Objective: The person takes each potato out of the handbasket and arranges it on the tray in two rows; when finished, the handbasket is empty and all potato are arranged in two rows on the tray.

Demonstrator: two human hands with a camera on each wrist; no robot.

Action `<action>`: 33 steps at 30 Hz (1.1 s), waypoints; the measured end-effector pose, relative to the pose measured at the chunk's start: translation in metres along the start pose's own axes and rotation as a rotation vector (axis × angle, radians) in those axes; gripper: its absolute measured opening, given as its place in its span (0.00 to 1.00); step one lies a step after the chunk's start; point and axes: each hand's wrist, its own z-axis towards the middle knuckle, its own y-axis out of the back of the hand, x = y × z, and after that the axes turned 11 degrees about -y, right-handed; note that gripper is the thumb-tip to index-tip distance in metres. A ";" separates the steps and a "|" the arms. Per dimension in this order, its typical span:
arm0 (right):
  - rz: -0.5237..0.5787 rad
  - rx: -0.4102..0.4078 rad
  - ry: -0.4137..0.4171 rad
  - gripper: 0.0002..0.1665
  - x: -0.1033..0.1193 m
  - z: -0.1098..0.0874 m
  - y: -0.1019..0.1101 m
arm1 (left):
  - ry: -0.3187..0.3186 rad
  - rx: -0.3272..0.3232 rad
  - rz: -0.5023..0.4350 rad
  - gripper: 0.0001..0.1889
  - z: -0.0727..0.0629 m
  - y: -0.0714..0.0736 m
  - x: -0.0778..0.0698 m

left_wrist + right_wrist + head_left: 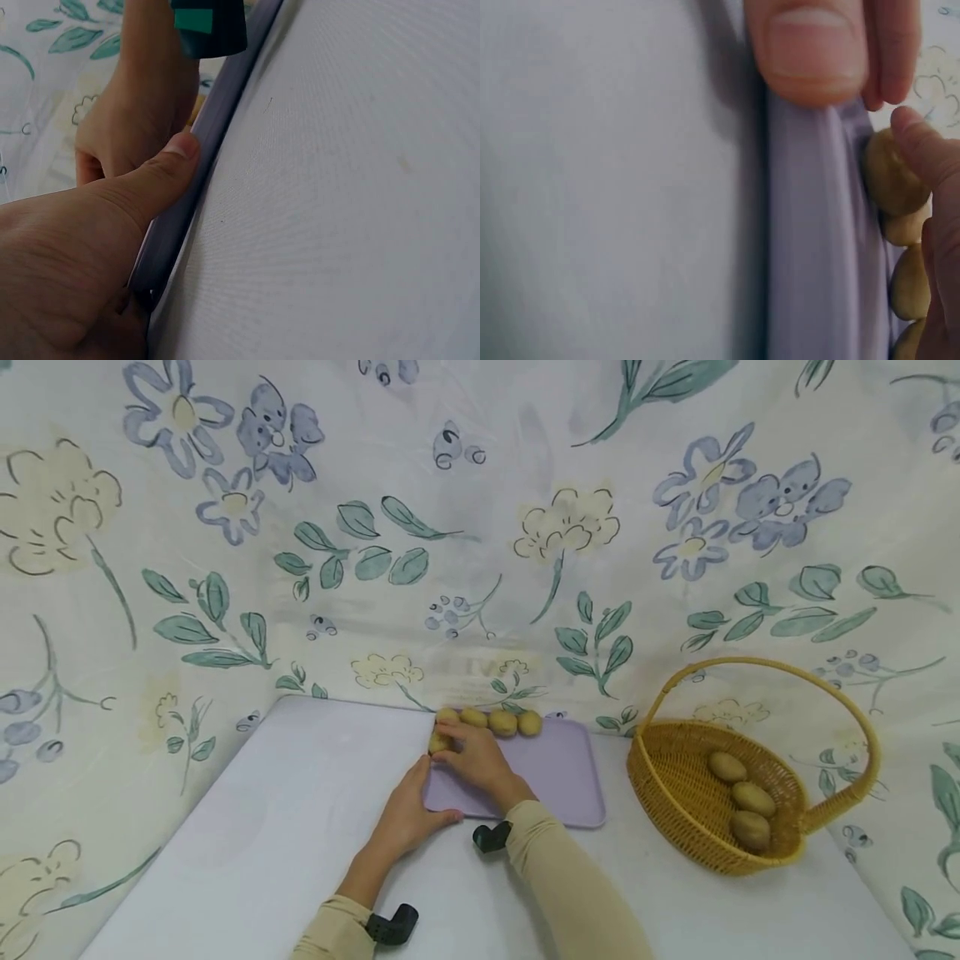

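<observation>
My right hand (480, 762) reaches over the lilac tray (566, 777) and pinches a potato (438, 744) at its left side; the right wrist view shows the thumb on this potato (889, 176). Several more potatoes (502, 722) line the tray's far edge in a row. At the tray's near left corner lies my left hand (405, 817). Its thumb stretches along the near rim, seen pressing there in the left wrist view, and its extended fingers run up the left side.
Right of the tray stands a yellow wicker basket (652, 785) with a tall arched handle and three potatoes (752, 797) inside. Both rest on a white table (300, 793). Flower-printed cloth (480, 552) hangs close behind and at the sides.
</observation>
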 end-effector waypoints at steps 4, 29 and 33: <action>0.047 -0.019 -0.068 0.35 -0.003 -0.002 0.008 | 0.002 -0.002 -0.002 0.61 0.000 -0.001 0.000; 0.462 -0.106 -0.166 0.30 -0.024 -0.023 0.077 | 0.036 0.016 -0.014 0.62 -0.002 -0.001 0.000; 0.483 -0.116 -0.158 0.29 -0.028 -0.030 0.095 | 0.032 0.016 -0.013 0.62 0.000 -0.001 0.001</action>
